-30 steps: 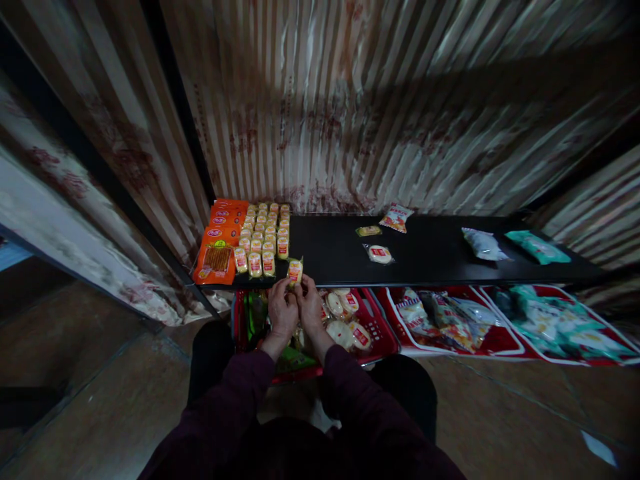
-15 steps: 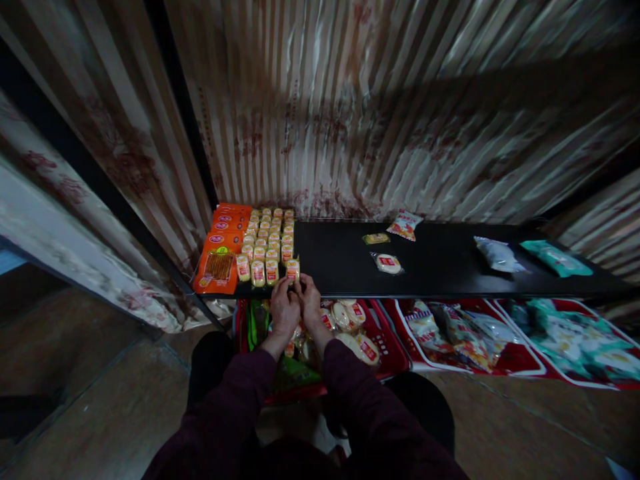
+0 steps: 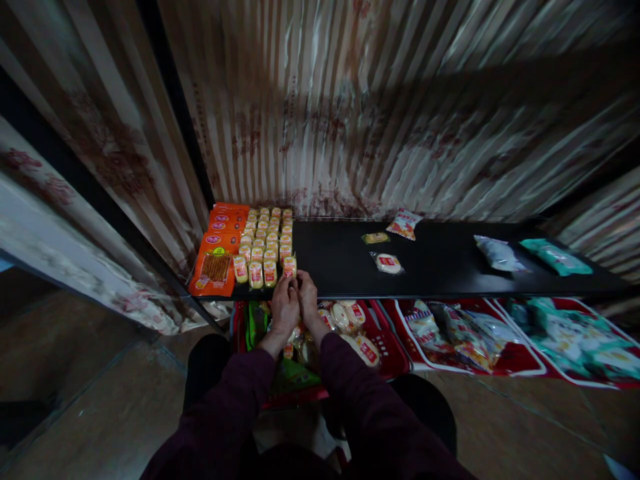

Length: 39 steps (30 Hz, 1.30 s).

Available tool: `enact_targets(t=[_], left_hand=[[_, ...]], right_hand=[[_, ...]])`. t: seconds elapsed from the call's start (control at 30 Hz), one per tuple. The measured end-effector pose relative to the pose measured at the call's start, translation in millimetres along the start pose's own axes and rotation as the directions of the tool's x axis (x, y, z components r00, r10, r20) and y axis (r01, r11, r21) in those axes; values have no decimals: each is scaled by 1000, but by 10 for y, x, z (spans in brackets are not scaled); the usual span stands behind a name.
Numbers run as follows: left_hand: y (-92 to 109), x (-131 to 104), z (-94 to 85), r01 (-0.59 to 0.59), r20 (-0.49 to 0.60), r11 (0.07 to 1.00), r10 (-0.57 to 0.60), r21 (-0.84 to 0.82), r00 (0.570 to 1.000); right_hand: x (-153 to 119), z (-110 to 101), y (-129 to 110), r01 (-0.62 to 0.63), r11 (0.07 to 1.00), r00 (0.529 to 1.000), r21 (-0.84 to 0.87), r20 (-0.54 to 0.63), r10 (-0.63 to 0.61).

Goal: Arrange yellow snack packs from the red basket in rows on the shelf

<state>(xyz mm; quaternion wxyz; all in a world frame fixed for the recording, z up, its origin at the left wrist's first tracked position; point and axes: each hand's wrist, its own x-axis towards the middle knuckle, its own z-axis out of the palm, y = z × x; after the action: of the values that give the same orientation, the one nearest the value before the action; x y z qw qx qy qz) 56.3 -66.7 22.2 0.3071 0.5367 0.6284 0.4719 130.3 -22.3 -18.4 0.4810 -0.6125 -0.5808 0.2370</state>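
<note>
Since 1 second ago, 1 yellow-wrapped snack packet (image 3: 289, 265) has shifted from the shelf's front edge to the front right end of the rows of matching packets (image 3: 257, 252). Its red-and-yellow label is too small to read. So are the oval purple logos on the orange snack bags (image 3: 214, 267) to the left. Left hand (image 3: 286, 308) and right hand (image 3: 307, 297) have bent fingers at the packet's near end; I cannot tell whether they grip it. Black shelf (image 3: 335, 263), striped curtain (image 3: 330, 120) behind, brown tiled floor (image 3: 125, 407). Below, 3 red baskets (image 3: 393, 350) hold round red-labelled packets (image 3: 367, 350) with green bags, mixed pillow bags (image 3: 463, 333), and teal-and-white bags (image 3: 570, 340).
</note>
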Motion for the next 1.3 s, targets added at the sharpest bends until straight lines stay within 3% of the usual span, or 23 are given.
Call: enact_targets(t=[0.4, 0.67, 0.97, 1.3], left_hand=[[-23, 47, 12, 5, 30, 1000, -5, 2, 1000], [-87, 65, 24, -40, 41, 999, 39, 20, 998], [-136, 103, 61, -70, 65, 994, 65, 83, 996], [-190, 19, 36, -176, 70, 981, 171, 83, 983]], right_hand=[[35, 54, -13, 13, 997, 999, -82, 38, -10], [41, 46, -16, 16, 971, 996, -238, 84, 4], [121, 0, -28, -3, 970, 986, -245, 162, 44], [118, 16, -18, -1, 977, 992, -212, 122, 28]])
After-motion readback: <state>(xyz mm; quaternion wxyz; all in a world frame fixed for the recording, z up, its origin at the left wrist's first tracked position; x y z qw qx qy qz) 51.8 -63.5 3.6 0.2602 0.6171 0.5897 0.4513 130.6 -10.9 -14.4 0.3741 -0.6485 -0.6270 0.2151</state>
